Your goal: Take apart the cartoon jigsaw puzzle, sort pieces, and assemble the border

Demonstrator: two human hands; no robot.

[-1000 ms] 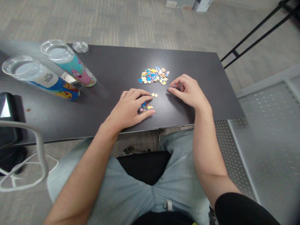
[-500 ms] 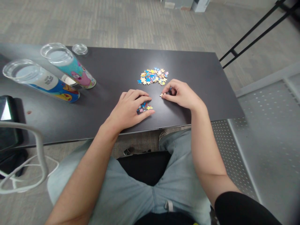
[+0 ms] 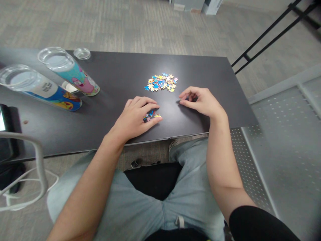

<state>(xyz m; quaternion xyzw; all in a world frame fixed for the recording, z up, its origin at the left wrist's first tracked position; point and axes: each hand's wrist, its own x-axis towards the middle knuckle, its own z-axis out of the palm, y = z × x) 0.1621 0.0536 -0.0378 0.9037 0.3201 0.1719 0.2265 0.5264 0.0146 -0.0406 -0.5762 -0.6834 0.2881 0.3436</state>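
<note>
Resting on the dark table, my left hand (image 3: 137, 115) has its fingers spread around a small cluster of jigsaw pieces (image 3: 151, 116). Part of that cluster is hidden under the palm. On the right, my right hand (image 3: 199, 100) pinches a jigsaw piece (image 3: 180, 99) between thumb and forefinger, just above the tabletop; only a thin bit of it shows at the fingertips. Beyond both hands lies a larger pile of jigsaw pieces (image 3: 162, 82), mostly blue, yellow and pale, with several overlapping.
Two printed cylindrical cans with clear tops, one blue (image 3: 54, 95) and one teal and pink (image 3: 81, 78), stand at the left. A clear lid (image 3: 82, 53) lies at the table's far edge. A white cable (image 3: 40, 160) loops at the lower left. A perforated metal panel (image 3: 281, 134) is right of the table (image 3: 200, 70).
My right hand has moved a little to the right, away from the left hand, with the jigsaw piece in its pinch. The left hand stays around the small cluster. The view has shifted slightly.
</note>
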